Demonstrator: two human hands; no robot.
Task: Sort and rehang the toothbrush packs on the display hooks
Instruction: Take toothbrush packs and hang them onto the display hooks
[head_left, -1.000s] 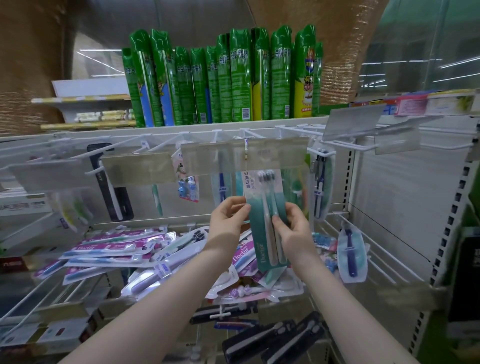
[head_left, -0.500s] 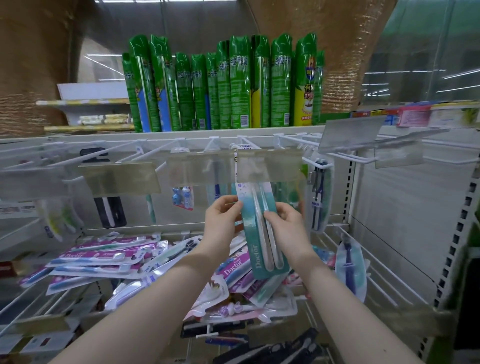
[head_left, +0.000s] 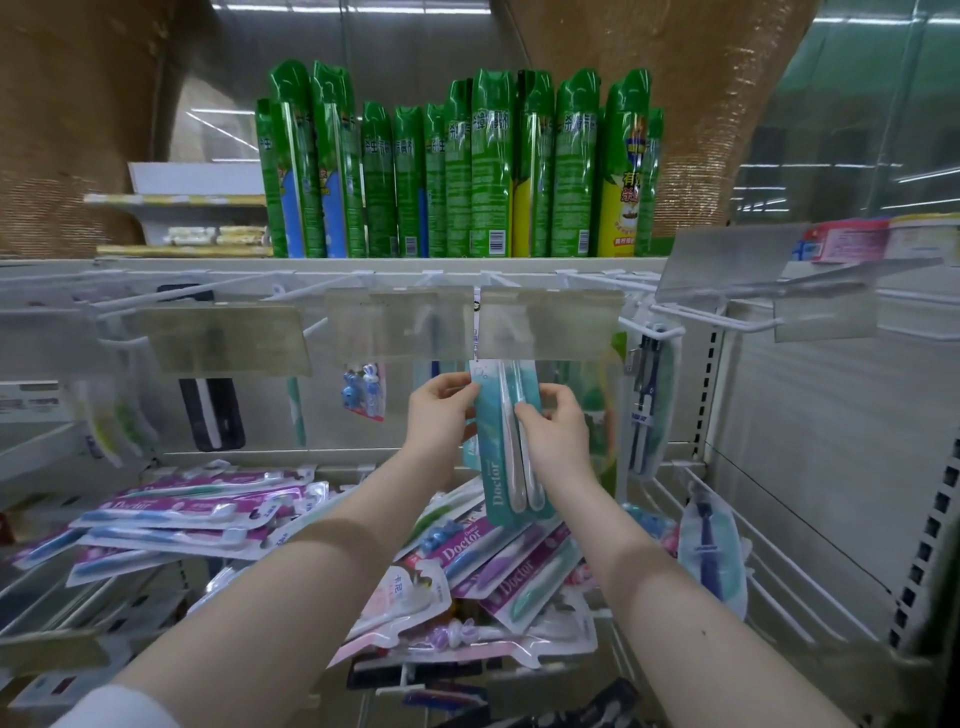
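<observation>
A teal "Doctor" toothbrush pack (head_left: 506, 467) hangs upright in the middle of the rack, its top hidden behind a clear price-tag holder (head_left: 550, 325) on a white display hook (head_left: 476, 312). My left hand (head_left: 441, 410) pinches the pack's upper left edge. My right hand (head_left: 558, 431) grips its right side, thumb on the front. Below lies a loose pile of purple and pink toothbrush packs (head_left: 498, 566), and more packs (head_left: 192, 519) are heaped at the left.
Other packs hang on hooks: a black one (head_left: 213, 410) at left, a small blue one (head_left: 363, 389), a dark blue one (head_left: 647, 400) at right. Green spray cans (head_left: 457, 171) stand on the top shelf. A slanted wire rack (head_left: 769, 566) holds one pack at right.
Both hands have lifted the teal pack upward, so its top now sits behind the price-tag holder at the hook. The view has tilted slightly upward.
</observation>
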